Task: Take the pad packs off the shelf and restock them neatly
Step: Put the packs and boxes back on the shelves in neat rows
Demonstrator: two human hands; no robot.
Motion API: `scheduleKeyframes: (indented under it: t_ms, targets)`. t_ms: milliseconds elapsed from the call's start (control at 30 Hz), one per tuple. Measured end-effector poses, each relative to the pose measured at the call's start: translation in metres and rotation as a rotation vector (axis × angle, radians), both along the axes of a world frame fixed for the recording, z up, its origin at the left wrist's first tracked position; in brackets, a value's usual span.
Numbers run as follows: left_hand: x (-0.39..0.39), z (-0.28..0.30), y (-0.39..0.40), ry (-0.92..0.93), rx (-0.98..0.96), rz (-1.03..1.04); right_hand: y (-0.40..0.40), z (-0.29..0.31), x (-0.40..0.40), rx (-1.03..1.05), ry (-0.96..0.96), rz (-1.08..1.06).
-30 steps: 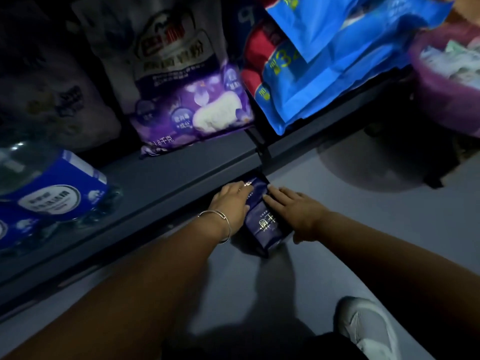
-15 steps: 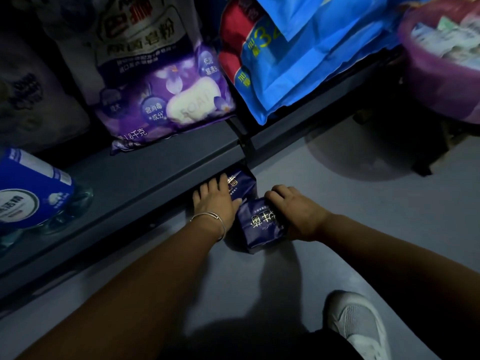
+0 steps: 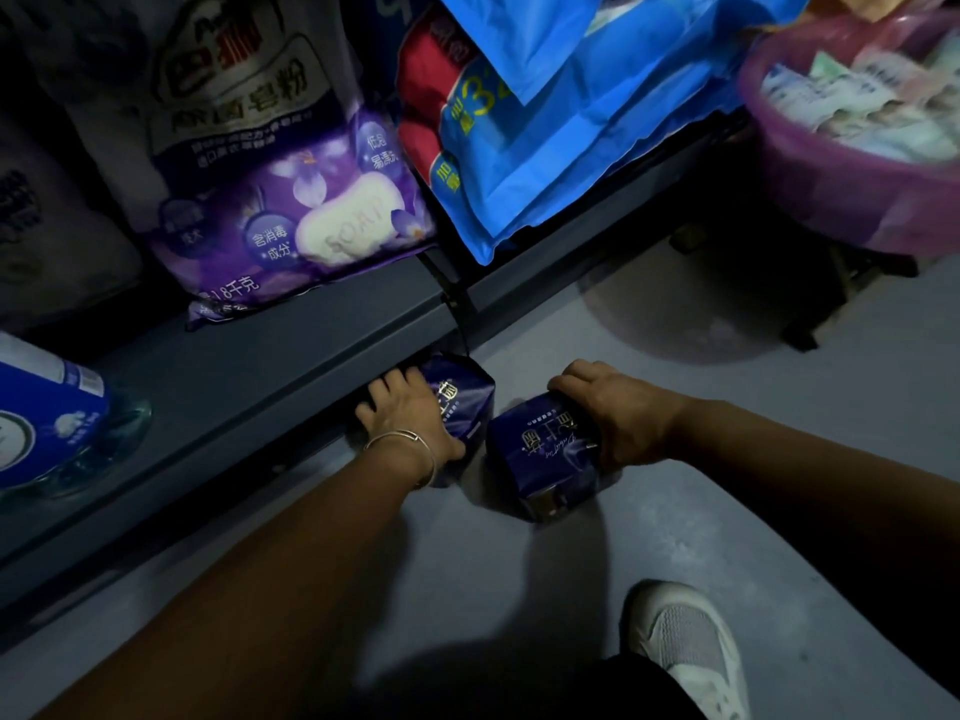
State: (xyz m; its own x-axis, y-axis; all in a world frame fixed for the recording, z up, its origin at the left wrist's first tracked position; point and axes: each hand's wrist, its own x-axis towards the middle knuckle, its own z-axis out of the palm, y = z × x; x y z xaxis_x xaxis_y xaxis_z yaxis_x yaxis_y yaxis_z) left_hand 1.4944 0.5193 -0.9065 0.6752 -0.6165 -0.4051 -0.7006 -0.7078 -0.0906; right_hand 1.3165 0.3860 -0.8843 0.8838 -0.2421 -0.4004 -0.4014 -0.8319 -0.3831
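left hand [image 3: 410,418] fingertips hidden under shelf [image 3: 291,356], basin [image 3: 852,200] cut off

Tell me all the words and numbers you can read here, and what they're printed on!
"SOAP": on the soap bar pictured on the purple soap powder bag.
"含消毒成分": same bag, round badge.
"1.8千克": same bag, bottom edge; first digit partly unclear.
"3": big yellow number, cut off, on the blue pack.
Dark blue pad packs: white characters too blurred.
Blue-label bottle: too small.

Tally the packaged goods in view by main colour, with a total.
Dark navy pad packs: 2, one under the left hand, one gripped by the right hand
Purple soap powder bag: 1
Bright blue bag: 1
Blue-labelled bottle: 1
Total: 5
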Motion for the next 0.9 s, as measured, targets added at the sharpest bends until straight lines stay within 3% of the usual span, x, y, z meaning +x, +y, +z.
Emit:
scheduleKeyframes:
  t_ms: [267, 533, 900]
  targets:
    - [0.001, 0.069, 0.006, 0.293, 0.028, 0.014, -0.002, 0.057, -0.009, -0.017, 0.027, -0.011]
    - [0.027, 0.219, 0.04, 0.491, -0.34, 0.177, 0.019, 0.172, -0.002, -0.079, -0.125, -0.056]
    - [0.024, 0.431, 0.119, 0.276, -0.657, 0.054, 0.076, 0.34, 0.004, -0.158, -0.571, -0.095]
